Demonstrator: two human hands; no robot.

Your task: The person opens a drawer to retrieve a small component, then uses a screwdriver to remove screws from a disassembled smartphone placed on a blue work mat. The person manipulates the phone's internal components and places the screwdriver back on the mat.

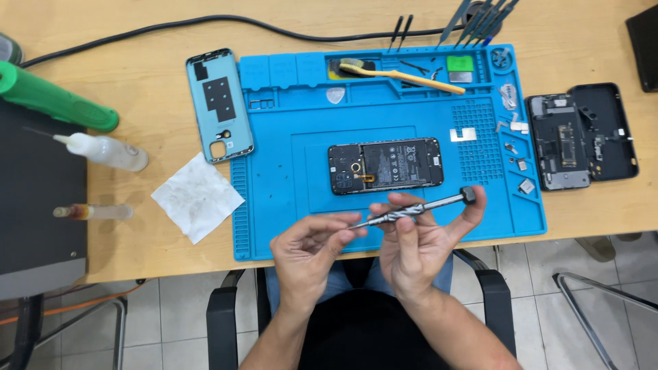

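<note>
Hands meet nearest the body, over the mat's front edge: the right hand (418, 243) is closed around a slim metal screwdriver (419, 208), thumb on its cap; the left hand (310, 245) pinches its tip, perhaps seating a bit. A straight, gentle pinch suits it. Beyond lies the opened phone (385, 165) on the blue mat (288, 205), worktop (157, 62) behind.

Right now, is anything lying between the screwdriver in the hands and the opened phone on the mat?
Nothing visible. The screwdriver, held by the right hand with the left hand at its tip, hovers just in front of the opened phone; only bare blue mat lies between.
</note>
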